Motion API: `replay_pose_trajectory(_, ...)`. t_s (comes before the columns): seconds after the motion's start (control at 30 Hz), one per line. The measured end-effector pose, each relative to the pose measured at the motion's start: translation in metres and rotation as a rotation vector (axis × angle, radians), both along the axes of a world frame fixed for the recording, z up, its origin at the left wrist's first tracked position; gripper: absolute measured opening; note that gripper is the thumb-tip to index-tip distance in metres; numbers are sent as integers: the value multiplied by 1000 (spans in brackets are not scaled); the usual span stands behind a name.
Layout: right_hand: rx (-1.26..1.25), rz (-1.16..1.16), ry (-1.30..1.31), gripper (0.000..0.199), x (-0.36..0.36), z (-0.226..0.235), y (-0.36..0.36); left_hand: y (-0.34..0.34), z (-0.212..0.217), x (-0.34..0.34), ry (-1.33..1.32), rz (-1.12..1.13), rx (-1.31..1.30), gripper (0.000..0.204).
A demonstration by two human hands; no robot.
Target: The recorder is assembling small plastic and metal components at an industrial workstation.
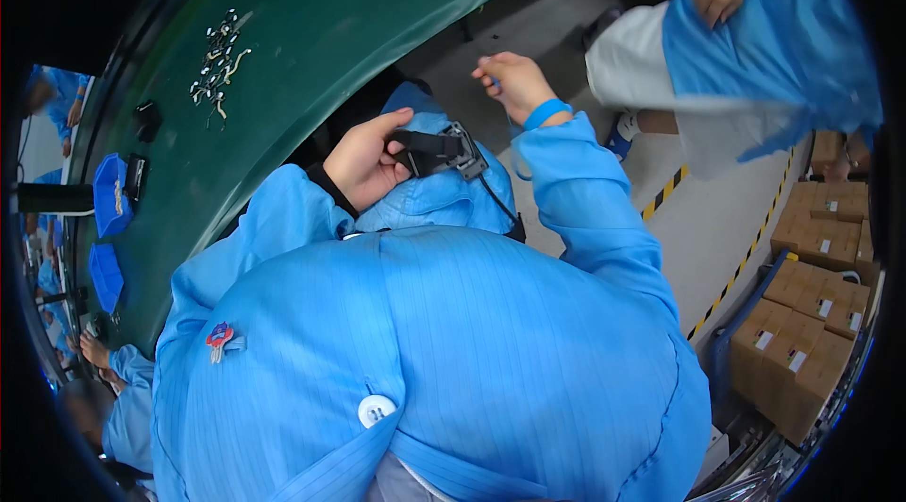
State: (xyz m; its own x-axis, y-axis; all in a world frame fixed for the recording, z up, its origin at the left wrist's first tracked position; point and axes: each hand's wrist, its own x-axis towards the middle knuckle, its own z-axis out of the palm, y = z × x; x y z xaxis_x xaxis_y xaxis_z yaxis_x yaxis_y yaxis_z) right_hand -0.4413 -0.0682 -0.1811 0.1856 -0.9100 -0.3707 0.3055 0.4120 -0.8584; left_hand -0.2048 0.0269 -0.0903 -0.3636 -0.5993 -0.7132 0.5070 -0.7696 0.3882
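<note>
I see the left hand (366, 162) clamped on a black device (442, 151), its gripped end hard to make out.
The right hand (515, 87) is apart, up and right of the device, fingers curled in; I can't tell if they pinch anything. Below the device, its cable (497, 197) fades from view; far right, a co-worker (774, 44) blurs.

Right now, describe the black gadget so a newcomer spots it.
Find the blue smock, then the blue cloth just above it. The left hand holds a black strap there; the gadget is at the strap's right end. Unlike the strap, it is boxy and trails a cord.
</note>
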Motion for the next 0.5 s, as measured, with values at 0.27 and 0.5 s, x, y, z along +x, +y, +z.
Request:
replay_pose_trajectory(0.27,-32,285,150,21,88,6,16,29,-30,69,-306,195,-125,7)
replay_pose_trajectory(0.5,-193,448,348,19,116,18,26,59,-90,134,-275,788,-273,8)
